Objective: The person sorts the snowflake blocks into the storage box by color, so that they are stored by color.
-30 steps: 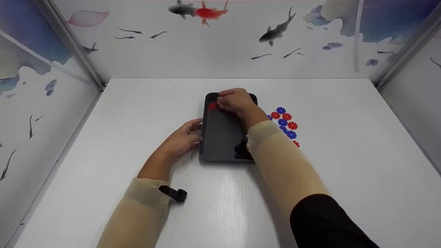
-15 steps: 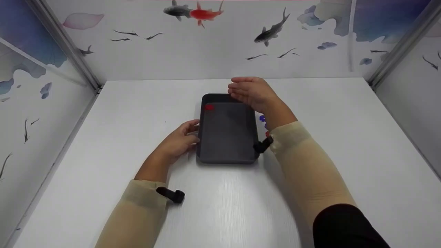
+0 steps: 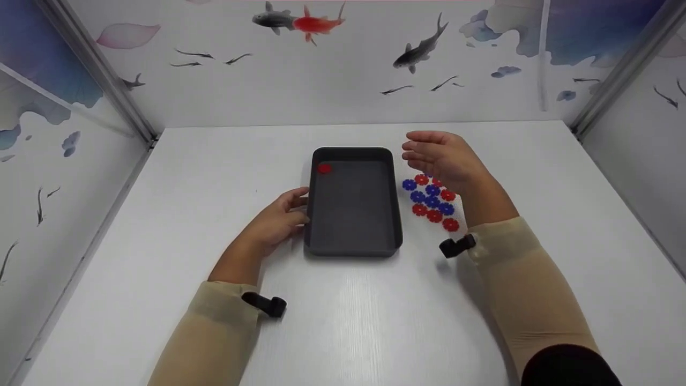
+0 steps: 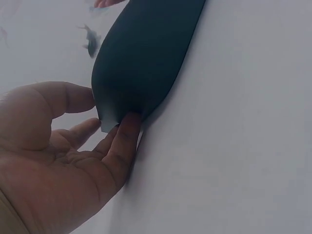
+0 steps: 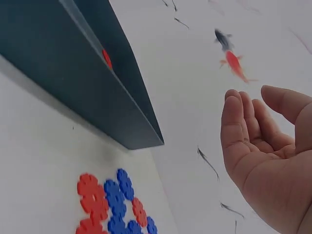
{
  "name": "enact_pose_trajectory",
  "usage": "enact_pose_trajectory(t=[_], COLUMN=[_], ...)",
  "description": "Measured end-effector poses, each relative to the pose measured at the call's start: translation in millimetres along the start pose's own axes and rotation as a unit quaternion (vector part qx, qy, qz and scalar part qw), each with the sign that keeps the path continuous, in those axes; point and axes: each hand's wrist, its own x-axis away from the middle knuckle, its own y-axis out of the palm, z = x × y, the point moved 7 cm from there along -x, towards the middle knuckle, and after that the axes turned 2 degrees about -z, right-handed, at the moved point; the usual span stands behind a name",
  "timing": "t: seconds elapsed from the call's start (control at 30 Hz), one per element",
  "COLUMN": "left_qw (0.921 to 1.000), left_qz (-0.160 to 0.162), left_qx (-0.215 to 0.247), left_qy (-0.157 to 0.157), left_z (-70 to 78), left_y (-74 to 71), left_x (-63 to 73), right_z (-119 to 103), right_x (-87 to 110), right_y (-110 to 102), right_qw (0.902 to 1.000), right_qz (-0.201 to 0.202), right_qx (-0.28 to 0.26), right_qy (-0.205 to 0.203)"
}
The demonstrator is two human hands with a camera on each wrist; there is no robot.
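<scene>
My left hand (image 3: pixel 278 217) rests its thumb and fingertips on the outer left wall of a dark grey rectangular tray (image 3: pixel 353 252). No finger reaches inside the tray in the head view. In the left wrist view the fingertips (image 4: pixel 129 119) lie at the tray's lower edge. A red flower-shaped plastic piece (image 3: pixel 325 169) lies in the tray's far left corner. Right of the tray, my right hand (image 3: pixel 447 161) is raised above several similar red and blue pieces (image 3: pixel 432 201), partly covering the far ones. Its fingers are extended and slightly bent, with nothing between them.
A white table (image 3: pixel 343 321) carries everything. A white back wall (image 3: pixel 321 91) with painted fish stands behind it, and side panels close off left and right. Black camera mounts (image 3: pixel 270 305) stick out from both wrists.
My right hand has left the tray's far end and moved right, over the loose pieces. The red piece stays in the tray's corner. The left hand keeps its place at the tray.
</scene>
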Motion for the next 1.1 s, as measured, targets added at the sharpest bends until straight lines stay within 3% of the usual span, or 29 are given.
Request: enact_pose_trajectory(t=[0.47, 0.93, 1.1], left_qw=[1.0, 1.0, 0.9999], left_qz=[-0.003, -0.008, -0.009], left_qx=[-0.006, 0.004, 0.006], left_qy=[-0.005, -0.002, -0.001], left_z=[-2.1, -0.9, -0.7], left_y=[-0.9, 0.1, -0.1], left_x=[1.3, 1.1, 0.7], right_z=[22.4, 67.9, 75.6], right_x=[27.4, 22.8, 19.6], right_y=[-75.0, -119.9, -126.8], right_qw=[0.9934, 0.9803, 0.968], right_qz=[0.059, 0.02, 0.017], right_qx=[0.086, 0.16, 0.22], right_qy=[0.048, 0.115, 0.119])
